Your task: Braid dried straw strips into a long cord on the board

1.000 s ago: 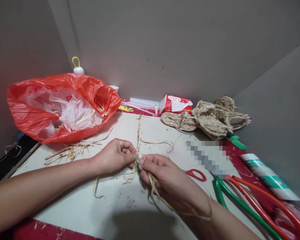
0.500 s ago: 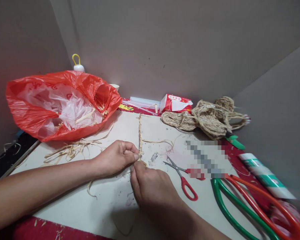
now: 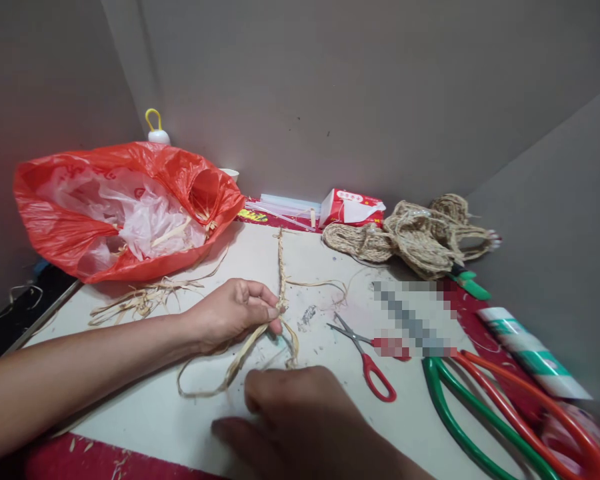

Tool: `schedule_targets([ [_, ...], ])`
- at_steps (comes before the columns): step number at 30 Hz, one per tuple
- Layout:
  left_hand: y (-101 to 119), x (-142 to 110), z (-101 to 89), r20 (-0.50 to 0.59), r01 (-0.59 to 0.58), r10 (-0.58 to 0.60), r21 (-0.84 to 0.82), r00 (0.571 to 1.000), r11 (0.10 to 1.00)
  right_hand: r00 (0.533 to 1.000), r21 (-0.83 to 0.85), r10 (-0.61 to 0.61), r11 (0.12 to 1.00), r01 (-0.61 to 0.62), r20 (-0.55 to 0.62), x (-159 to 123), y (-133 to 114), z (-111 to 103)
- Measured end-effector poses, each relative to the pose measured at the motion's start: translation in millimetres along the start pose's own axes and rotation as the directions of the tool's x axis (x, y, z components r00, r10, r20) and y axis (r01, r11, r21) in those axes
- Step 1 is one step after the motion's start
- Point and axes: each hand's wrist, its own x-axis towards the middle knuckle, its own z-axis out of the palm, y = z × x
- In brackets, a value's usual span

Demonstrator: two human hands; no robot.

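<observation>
My left hand (image 3: 233, 313) pinches the near end of a braided straw cord (image 3: 281, 267) that runs away from me across the pale board (image 3: 215, 413). Loose straw strands (image 3: 240, 357) trail from the pinch toward me. My right hand (image 3: 293, 413) lies low at the near edge with its fingers curled on the board, close to the strand ends; whether it grips one is hidden. Red-handled scissors (image 3: 367, 360) lie open just right of it.
A red plastic bag (image 3: 120, 207) with straw sits at the back left, loose straw (image 3: 140, 300) before it. Coils of braided rope (image 3: 410, 237), a tissue pack (image 3: 350, 207), red and green tubes (image 3: 485, 413) and a roll (image 3: 530, 350) lie right.
My right hand has let go at the braid and drawn back toward me, pulling loose strands out into a loop. The left hand has kept its pinch. The scissors came into full view.
</observation>
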Motion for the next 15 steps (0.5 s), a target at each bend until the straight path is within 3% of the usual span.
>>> schedule_targets([
  [1,0.4,-0.3,-1.6,-0.001,-0.001,0.001,-0.009,1.000,1.000,0.989,0.136,0.100,0.987,-0.085,-0.104,0.2,2.2,-7.1],
  [2,0.9,-0.7,-3.0,-0.004,0.000,0.000,-0.014,1.000,1.000,0.938,0.270,0.247,0.946,-0.179,-0.242,1.7,6.3,-13.7],
  [3,1.6,-1.2,-4.0,-0.009,0.003,-0.003,-0.017,1.000,1.000,0.859,0.412,0.397,0.876,-0.249,-0.324,4.3,11.7,-19.3],
  [5,2.8,-2.3,-4.8,-0.013,0.007,-0.007,-0.030,1.000,1.000,0.718,0.677,0.623,0.675,-0.293,-0.310,11.9,24.0,-25.0],
  [7,3.6,-3.0,-4.3,0.007,-0.007,0.008,-0.066,1.000,0.998,0.738,0.840,0.660,0.472,-0.266,-0.138,19.7,33.0,-23.0],
  [10,3.4,-3.4,-2.5,0.050,-0.056,0.061,-0.108,0.997,0.993,0.827,0.893,0.540,0.282,-0.351,0.155,26.8,35.8,-13.1],
  [13,3.0,-3.6,-1.3,0.059,-0.077,0.079,-0.046,0.995,0.996,0.822,0.871,0.465,0.190,-0.454,0.327,27.9,34.8,-7.9],
  [15,2.9,-3.4,-1.5,0.060,-0.082,0.082,0.007,0.995,0.997,0.823,0.853,0.470,0.235,-0.465,0.319,27.3,37.8,-8.4],
])
